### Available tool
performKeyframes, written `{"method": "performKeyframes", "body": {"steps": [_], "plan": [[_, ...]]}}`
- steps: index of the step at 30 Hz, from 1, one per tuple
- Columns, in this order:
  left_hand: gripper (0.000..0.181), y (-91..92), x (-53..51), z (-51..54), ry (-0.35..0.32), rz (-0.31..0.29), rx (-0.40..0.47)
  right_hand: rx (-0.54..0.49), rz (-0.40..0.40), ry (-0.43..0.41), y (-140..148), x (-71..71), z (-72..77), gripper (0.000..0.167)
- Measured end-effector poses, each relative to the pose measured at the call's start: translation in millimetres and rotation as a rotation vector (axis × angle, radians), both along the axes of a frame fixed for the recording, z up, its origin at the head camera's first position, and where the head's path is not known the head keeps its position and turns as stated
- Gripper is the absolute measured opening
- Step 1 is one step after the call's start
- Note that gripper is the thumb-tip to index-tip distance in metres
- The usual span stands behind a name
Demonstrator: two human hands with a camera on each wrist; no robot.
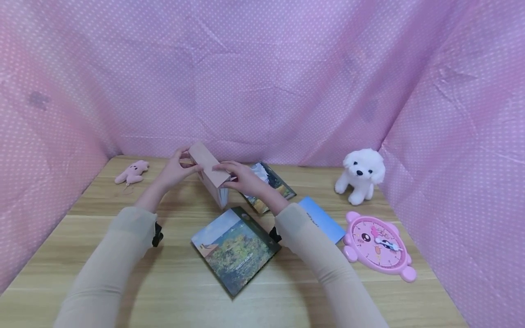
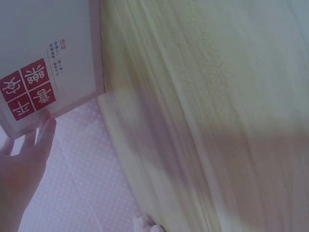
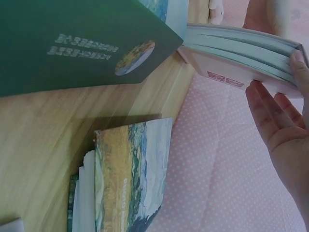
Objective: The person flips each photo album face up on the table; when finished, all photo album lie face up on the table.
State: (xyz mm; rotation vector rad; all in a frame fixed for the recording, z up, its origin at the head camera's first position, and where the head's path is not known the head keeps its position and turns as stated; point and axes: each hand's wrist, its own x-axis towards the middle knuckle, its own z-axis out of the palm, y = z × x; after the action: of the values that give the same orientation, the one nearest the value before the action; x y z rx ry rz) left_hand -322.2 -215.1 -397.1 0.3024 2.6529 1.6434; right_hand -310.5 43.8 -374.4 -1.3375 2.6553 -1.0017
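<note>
A thick pale pink album (image 1: 207, 161) stands tilted above the rear of the table, its spine upward and its page edges at the lower right. My left hand (image 1: 174, 173) grips its left end, thumb near the spine. At the right end, my right hand (image 1: 242, 177) holds the album with thumb and fingers on opposite sides. Red square characters mark the cover (image 2: 48, 29) in the left wrist view. The right wrist view shows the layered pages (image 3: 241, 48) slightly fanned, with right fingertips (image 3: 258, 92) on the cover.
A landscape photo album (image 1: 238, 250) lies in front. Another painted album (image 1: 283, 184) is partly behind my right forearm, beside a blue booklet (image 1: 321, 218). On the right are a pink clock (image 1: 377, 246) and white toy dog (image 1: 361, 175); a pink plush (image 1: 133, 172) lies left.
</note>
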Motion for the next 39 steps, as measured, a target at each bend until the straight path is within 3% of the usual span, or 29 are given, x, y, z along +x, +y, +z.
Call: {"method": "performKeyframes", "body": {"steps": [2, 9, 13, 20, 28, 39], "plan": [[0.097, -0.2, -0.6, 0.2, -0.012, 0.009, -0.01, -0.002, 0.002, -0.015, -1, -0.3, -1.5, 0.052], [0.09, 13.1, 26.5, 34.2, -0.086, 0.012, -0.017, -0.004, 0.006, -0.012, -3, 1.0, -6.1, 0.052], [0.092, 12.0, 28.4, 35.6, -0.099, 0.014, -0.017, -0.005, 0.021, -0.045, -3, 0.5, -11.3, 0.052], [0.093, 3.4, 28.4, 31.8, -0.097, -0.005, -0.037, -0.019, 0.094, -0.094, -6, 0.2, -18.4, 0.055], [0.092, -3.0, 30.9, 31.3, -0.107, -0.019, -0.025, -0.031, 0.086, -0.188, -9, 0.4, -27.5, 0.07], [0.094, -23.5, 14.3, -0.7, -0.082, -0.004, -0.001, 0.023, 0.072, -0.265, -9, 5.3, -32.9, 0.07]]}}
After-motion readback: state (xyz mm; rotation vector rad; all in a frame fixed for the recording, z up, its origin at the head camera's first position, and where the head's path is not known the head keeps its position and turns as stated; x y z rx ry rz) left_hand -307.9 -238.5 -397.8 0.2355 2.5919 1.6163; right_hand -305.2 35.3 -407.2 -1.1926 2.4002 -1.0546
